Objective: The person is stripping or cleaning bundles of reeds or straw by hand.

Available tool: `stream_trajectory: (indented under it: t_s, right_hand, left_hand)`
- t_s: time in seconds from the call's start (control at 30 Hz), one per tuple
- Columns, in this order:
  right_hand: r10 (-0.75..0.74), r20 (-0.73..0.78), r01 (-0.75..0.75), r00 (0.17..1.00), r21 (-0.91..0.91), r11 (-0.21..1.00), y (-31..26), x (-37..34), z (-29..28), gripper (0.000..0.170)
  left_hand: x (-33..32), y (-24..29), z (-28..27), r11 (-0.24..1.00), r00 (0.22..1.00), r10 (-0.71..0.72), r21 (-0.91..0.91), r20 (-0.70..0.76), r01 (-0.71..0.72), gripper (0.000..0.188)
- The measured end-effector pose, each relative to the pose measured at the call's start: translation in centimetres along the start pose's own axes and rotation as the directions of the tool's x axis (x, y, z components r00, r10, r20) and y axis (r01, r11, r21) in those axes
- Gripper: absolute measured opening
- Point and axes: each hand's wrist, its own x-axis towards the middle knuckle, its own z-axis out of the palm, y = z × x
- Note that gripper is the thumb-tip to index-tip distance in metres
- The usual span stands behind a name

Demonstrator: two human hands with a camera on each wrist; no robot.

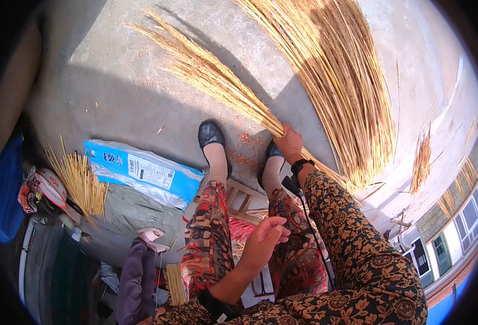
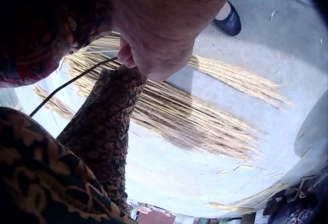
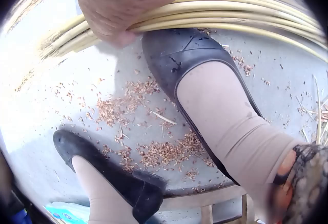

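Note:
A bundle of straw stalks with feathery heads (image 1: 212, 74) is gripped near its bare stems by my right hand (image 1: 289, 143), above one dark shoe. In the right wrist view, the fingers of this hand (image 3: 125, 9) wrap round the pale stems (image 3: 236, 11). My left hand (image 1: 262, 242) hovers over the lap, its fingers loosely bent and nothing seen in them. From the left wrist view, the same hand (image 2: 159, 55) hides part of the stalks behind it. A larger spread of stalks (image 1: 342, 76) lies on the floor beyond the right hand.
On the left are a blue-and-white package (image 1: 141, 169) and a pile of short stalks (image 1: 82, 181). Small reddish seeds (image 3: 169, 155) lie round the shoes. A wooden frame (image 1: 244, 200) stands between the legs. A black cable (image 2: 66, 83) runs near the right sleeve.

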Motion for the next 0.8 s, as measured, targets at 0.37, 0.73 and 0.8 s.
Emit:
stream_trajectory:
  t_s: [0.37,0.73,0.8]
  right_hand:
    - [-0.035,0.166,0.025,0.986,0.064,0.998,-3.3,-9.3,-10.0,0.034]
    - [0.059,0.058,-0.072,0.997,0.252,0.965,6.8,-33.8,-25.5,0.027]
    - [0.13,0.01,-0.129,0.992,0.215,0.968,10.1,-38.6,-25.6,0.023]
  left_hand:
    - [1.6,-1.2,-1.3,0.987,0.995,0.101,0.125,-0.006,-0.1,0.023]
    - [-11.6,4.3,-0.1,0.942,0.989,0.146,0.3,0.031,-0.148,0.033]
    - [-16.1,6.2,0.8,0.905,0.967,0.251,0.346,0.041,-0.249,0.033]
